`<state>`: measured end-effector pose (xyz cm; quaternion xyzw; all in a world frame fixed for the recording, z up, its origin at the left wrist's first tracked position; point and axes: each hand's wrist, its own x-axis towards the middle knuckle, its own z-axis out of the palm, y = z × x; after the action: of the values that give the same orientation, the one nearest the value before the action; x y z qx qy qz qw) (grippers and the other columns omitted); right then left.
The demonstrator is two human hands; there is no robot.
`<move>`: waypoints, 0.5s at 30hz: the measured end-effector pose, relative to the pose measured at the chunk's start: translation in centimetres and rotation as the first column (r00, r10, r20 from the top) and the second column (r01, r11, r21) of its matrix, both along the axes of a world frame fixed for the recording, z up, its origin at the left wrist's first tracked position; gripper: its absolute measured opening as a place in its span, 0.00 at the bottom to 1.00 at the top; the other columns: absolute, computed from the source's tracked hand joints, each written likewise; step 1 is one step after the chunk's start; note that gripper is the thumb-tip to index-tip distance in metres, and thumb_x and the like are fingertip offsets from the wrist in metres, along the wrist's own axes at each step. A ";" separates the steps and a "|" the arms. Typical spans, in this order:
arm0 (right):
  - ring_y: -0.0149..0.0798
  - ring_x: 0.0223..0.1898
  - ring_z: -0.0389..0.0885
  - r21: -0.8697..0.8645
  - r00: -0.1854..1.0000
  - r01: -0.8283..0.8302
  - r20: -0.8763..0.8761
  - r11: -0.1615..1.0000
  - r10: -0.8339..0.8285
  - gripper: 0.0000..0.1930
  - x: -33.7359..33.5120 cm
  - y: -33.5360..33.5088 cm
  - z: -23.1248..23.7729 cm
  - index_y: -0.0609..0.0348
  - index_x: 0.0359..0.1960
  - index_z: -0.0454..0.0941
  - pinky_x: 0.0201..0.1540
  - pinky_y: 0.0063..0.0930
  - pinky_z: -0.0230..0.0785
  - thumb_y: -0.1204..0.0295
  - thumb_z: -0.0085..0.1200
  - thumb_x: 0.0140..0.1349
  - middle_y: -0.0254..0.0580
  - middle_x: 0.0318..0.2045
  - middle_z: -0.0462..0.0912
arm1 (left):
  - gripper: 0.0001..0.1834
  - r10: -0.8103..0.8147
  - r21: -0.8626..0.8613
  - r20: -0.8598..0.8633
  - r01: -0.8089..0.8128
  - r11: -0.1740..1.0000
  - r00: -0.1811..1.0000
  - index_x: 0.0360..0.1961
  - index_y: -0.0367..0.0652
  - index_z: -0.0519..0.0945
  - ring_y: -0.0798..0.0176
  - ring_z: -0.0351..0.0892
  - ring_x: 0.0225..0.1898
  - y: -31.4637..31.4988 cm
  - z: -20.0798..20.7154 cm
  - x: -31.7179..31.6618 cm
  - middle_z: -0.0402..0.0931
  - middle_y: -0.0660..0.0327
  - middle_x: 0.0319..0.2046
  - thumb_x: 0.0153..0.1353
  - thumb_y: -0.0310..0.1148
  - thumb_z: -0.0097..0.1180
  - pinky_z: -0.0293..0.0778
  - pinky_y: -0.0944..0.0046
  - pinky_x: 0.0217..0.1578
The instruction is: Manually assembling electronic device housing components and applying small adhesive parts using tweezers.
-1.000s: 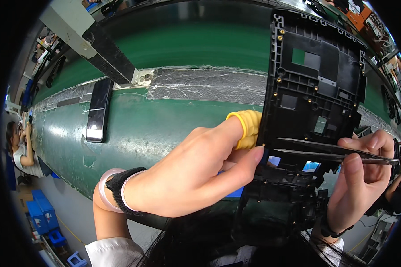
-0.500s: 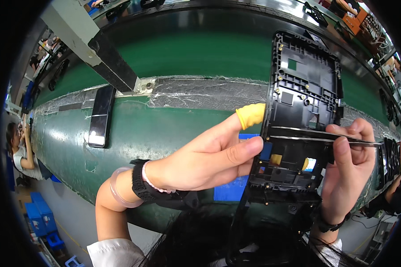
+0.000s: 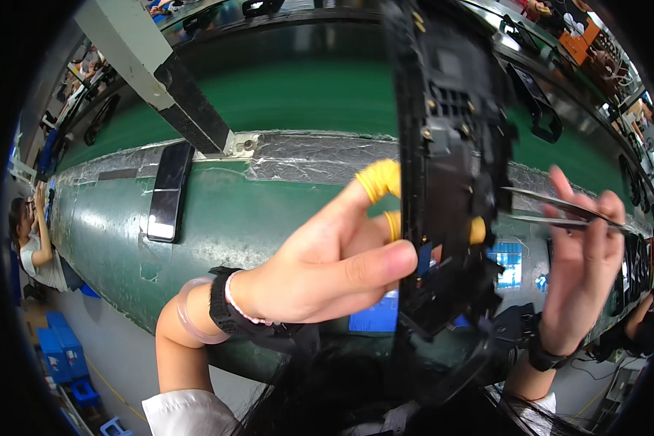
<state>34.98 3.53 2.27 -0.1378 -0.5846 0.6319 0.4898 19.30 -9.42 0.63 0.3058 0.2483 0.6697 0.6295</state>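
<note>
So, from the head camera (the only view here), the big change was the angle of your black plastic frame (image 3: 450, 174). Half a second earlier its ribbed inner side faced the camera pretty squarely; now you'd swung it nearly edge-on, and it was blurred enough that small details got lost. It was up off the bench (image 3: 269, 211), in front of you and a bit right of centre.

Your left hand (image 3: 320, 269) had it pinched by the left edge, thumb on the near side, fingers in yellow finger cots (image 3: 379, 180) around behind.

Your right hand (image 3: 581, 269) changed too, relative to the part anyway. You had the tweezers (image 3: 545, 197) lying across the inner side before; this time the tips were out at its right edge. Couldn't tell if they were touching or just beside it. Thumb and fingers were closed around the tweezers, but the prongs sat spread, with nothing I could make out between them.

My read: that looked like a reposition more than actual tweezer work, since the inner side was turned partly away and the tips weren't over it. The dark phone-shaped slab (image 3: 169, 192) lay off to the left, well apart from your hands.
</note>
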 end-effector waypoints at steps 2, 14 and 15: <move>0.46 0.34 0.70 0.145 0.993 0.096 0.051 0.985 -0.104 0.10 1.1 -1.1 1.0 0.61 0.30 0.57 0.33 0.29 0.67 0.78 0.43 0.47 0.48 0.28 0.71 | 0.30 0.146 0.138 -0.022 -0.141 0.980 0.989 0.49 0.39 0.50 0.59 0.54 0.48 -0.1 -0.4 0.1 0.54 0.56 0.46 0.45 0.31 0.48 0.50 0.59 0.46; 0.38 0.20 0.71 0.750 0.963 0.157 0.028 0.643 -0.268 0.16 1.9 -5.1 -0.5 0.56 0.24 0.53 0.20 0.19 0.67 0.71 0.50 0.43 0.40 0.23 0.66 | 0.18 0.021 -0.117 -0.690 -0.140 0.983 0.724 0.44 0.34 0.57 0.66 0.62 0.43 -1.9 -0.1 0.8 0.57 0.55 0.44 0.50 0.25 0.38 0.57 0.71 0.44; 0.37 0.19 0.70 0.787 0.957 0.161 0.022 0.595 -0.288 0.15 2.1 -5.1 -0.4 0.56 0.24 0.53 0.19 0.19 0.66 0.71 0.50 0.43 0.40 0.23 0.65 | 0.17 0.002 -0.128 -0.701 -0.128 0.984 0.713 0.44 0.34 0.58 0.66 0.62 0.43 -1.8 0.0 1.0 0.58 0.55 0.44 0.50 0.25 0.38 0.57 0.71 0.44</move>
<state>37.13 -1.55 1.91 -0.0312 -0.8120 0.2380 0.5320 20.30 -11.24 0.65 0.4729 0.5329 0.5035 0.4888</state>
